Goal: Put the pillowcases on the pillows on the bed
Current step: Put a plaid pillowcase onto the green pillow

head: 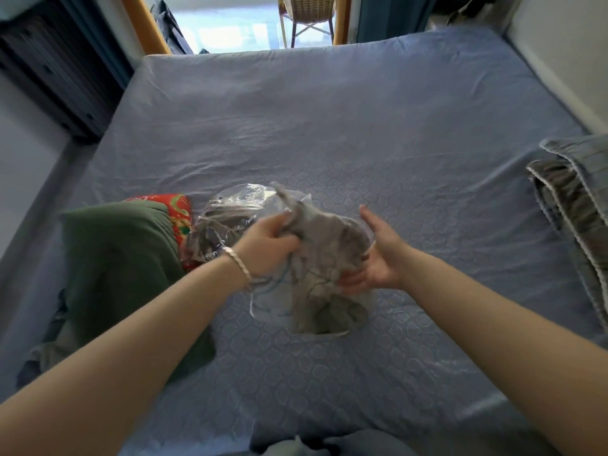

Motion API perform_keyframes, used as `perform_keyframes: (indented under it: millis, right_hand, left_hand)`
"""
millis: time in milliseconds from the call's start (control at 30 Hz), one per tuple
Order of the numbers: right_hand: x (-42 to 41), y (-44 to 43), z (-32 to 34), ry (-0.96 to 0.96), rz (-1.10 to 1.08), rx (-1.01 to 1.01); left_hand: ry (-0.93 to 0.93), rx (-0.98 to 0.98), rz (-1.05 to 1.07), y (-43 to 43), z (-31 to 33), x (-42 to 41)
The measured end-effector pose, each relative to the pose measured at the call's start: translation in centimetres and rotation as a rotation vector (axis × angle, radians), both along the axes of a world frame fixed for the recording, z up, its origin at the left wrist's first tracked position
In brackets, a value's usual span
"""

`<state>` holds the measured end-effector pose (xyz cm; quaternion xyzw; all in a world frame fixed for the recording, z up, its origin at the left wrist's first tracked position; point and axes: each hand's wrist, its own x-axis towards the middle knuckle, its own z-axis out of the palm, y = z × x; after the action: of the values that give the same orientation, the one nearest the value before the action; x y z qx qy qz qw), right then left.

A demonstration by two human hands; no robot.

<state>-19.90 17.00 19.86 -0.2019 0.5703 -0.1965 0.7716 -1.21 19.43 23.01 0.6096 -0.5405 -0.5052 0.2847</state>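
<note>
Over the middle of the blue bed (pixel 362 110) I hold a grey pillowcase (pixel 324 258) that is partly inside a clear plastic bag (pixel 269 297). My left hand (pixel 268 243) grips the bunched grey cloth near its top. My right hand (pixel 378 258) is under and beside the bundle, palm turned inward, fingers fairly straight and touching the plastic. A second clear bag with grey cloth (pixel 223 222) lies on the bed just behind my left hand. At the left lies a dark green pillow (pixel 121 268), and a red patterned pillow (pixel 179 212) shows behind it.
A folded grey-blue quilt with white trim (pixel 572 205) lies at the bed's right edge. A dark cabinet (pixel 59 77) stands at the far left. Beyond the bed are a wooden door frame (pixel 144 24) and a wicker chair (pixel 309 11).
</note>
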Motion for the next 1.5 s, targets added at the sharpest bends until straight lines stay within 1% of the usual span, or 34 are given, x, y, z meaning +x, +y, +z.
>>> perform_keyframes:
  millis: [33, 67, 100, 133, 167, 200, 233, 300, 367, 433, 500, 533, 600, 633, 667, 700, 733, 767, 833, 867, 900, 967, 1033, 1100, 1133, 1167, 1200, 1233, 1267, 1300, 1333, 1367, 1433, 1500]
  right_hand:
    - [0.2, 0.1, 0.3, -0.110, -0.005, 0.054]
    - [0.4, -0.2, 0.1, -0.195, 0.070, -0.006]
    - [0.5, -0.3, 0.2, -0.231, 0.076, 0.015]
    - [0.2, -0.4, -1.2, -0.177, 0.121, -0.083]
    - [0.2, -0.2, -1.4, -0.081, 0.203, -0.154]
    - [0.0, 0.1, -1.4, 0.003, 0.268, -0.243]
    - [-0.5, 0.3, -1.5, 0.017, 0.273, -0.266]
    - [-1.2, 1.0, -0.8, -0.054, 0.233, -0.229]
    - [-1.2, 1.6, 0.3, -0.091, 0.229, -0.235]
    - [-0.8, 2.0, 1.1, 0.002, 0.269, -0.297]
    - [-0.6, 2.2, 1.8, 0.038, 0.294, -0.330]
    - [-0.8, 2.2, 2.2, -0.011, 0.299, -0.301]
    - [-1.1, 2.3, 3.5, -0.069, 0.340, -0.232]
    - [-1.5, 2.2, 3.6, 0.019, 0.403, -0.284]
    - [-2.2, 1.8, 3.3, 0.218, 0.532, -0.413]
    - [-2.7, 1.4, 3.0, 0.446, 0.654, -0.549]
    - [-3.4, 0.8, 2.1, 0.637, 0.768, -0.650]
    - [-3.8, 0.3, 1.3, 0.793, 0.870, -0.694]
    - [-4.7, -0.3, -0.6, 1.013, 0.954, -0.694]
    - [-5.0, -0.5, -1.4, 1.088, 0.973, -0.681]
    - [-5.1, -0.7, -2.2, 1.137, 0.988, -0.674]
    - [-5.0, -1.0, -3.7, 1.216, 1.005, -0.670]
    - [-4.7, -1.4, -5.1, 1.313, 0.991, -0.692]
    - [-4.2, -1.2, -5.4, 1.493, 0.962, -0.774]
    - [-3.6, -0.8, -5.4, 1.549, 0.918, -0.911]
    - [-2.9, -0.1, -5.4, 1.512, 0.828, -1.120]
    - [-1.9, 0.7, -5.6, 1.367, 0.724, -1.350]
    - [-0.8, 1.9, -5.8, 1.123, 0.668, -1.527]
    - [0.4, 2.9, -5.9, 0.860, 0.740, -1.583]
    - [1.7, 3.7, -6.1, 0.629, 0.881, -1.537]
    - [2.9, 4.4, -6.7, 0.473, 1.014, -1.424]
    - [4.1, 4.8, -7.0, 0.378, 1.119, -1.332]
    - [6.0, 5.3, -8.0, 0.312, 1.152, -1.305]
    - [7.3, 5.8, -8.5, 0.321, 1.088, -1.221]
  left_hand:
    - [-0.077, -0.069, -0.169, 0.7, -0.1, -1.3]
    - [-0.147, -0.081, -0.358, 1.6, -0.3, -2.5]
    - [-0.189, -0.052, -0.541, 2.4, -0.3, -3.5]
    - [-0.181, 0.011, -0.680, 3.0, -0.9, -4.1]
    - [-0.147, 0.068, -0.721, 3.2, -1.5, -4.3]
    - [-0.103, 0.099, -0.634, 3.3, -2.0, -4.1]
    - [-0.083, 0.075, -0.448, 3.0, -2.8, -3.6]
    - [-0.142, 0.002, -0.082, 2.6, -4.7, -2.5]
    - [-0.136, 0.093, -0.013, 2.8, -6.2, -2.4]
    - [-0.061, 0.213, -0.046, 3.2, -7.0, -3.4]
    - [-0.052, 0.193, 0.022, 3.2, -7.5, -4.0]
    - [-0.056, 0.148, 0.101, 2.9, -7.8, -4.0]
    - [-0.165, 0.052, 0.285, 2.2, -8.5, -2.9]
    - [-0.219, 0.007, 0.393, 1.8, -8.4, -2.2]
    - [-0.245, -0.020, 0.488, 1.5, -8.2, -1.5]
    - [-0.234, -0.012, 0.531, 1.4, -7.7, -0.9]
    - [-0.227, 0.014, 0.492, 1.2, -7.2, -0.3]
    - [-0.288, 0.082, 0.334, 1.2, -6.5, 0.2]
    - [-0.626, 0.270, -0.154, 1.7, -5.0, 1.0]
    - [-0.786, 0.297, -0.338, 1.9, -4.4, 1.3]
    - [-0.910, 0.263, -0.445, 2.0, -3.9, 1.5]
    - [-1.015, 0.116, -0.494, 2.0, -3.3, 1.9]
    - [-0.946, 0.028, -0.436, 2.6, -3.4, 2.2]
    - [-0.702, 0.024, -0.309, 3.4, -4.2, 2.1]
    - [-0.539, 0.025, -0.239, 4.0, -4.5, 2.0]
    - [-0.358, 0.017, -0.177, 4.5, -4.7, 1.7]
    - [-0.189, -0.027, -0.123, 4.9, -4.7, 1.4]
    - [-0.079, -0.097, -0.085, 5.1, -4.7, 1.1]
    - [-0.034, -0.161, -0.065, 5.3, -4.4, 0.8]
    - [-0.010, -0.206, -0.045, 5.2, -4.3, 0.5]
    - [0.022, -0.216, -0.015, 5.0, -4.1, 0.2]
    - [0.075, -0.211, 0.044, 4.8, -3.7, 0.2]
    - [0.135, -0.184, 0.165, 4.5, -3.1, 0.8]
    - [0.006, -0.193, 0.247, 4.0, -2.7, 2.4]
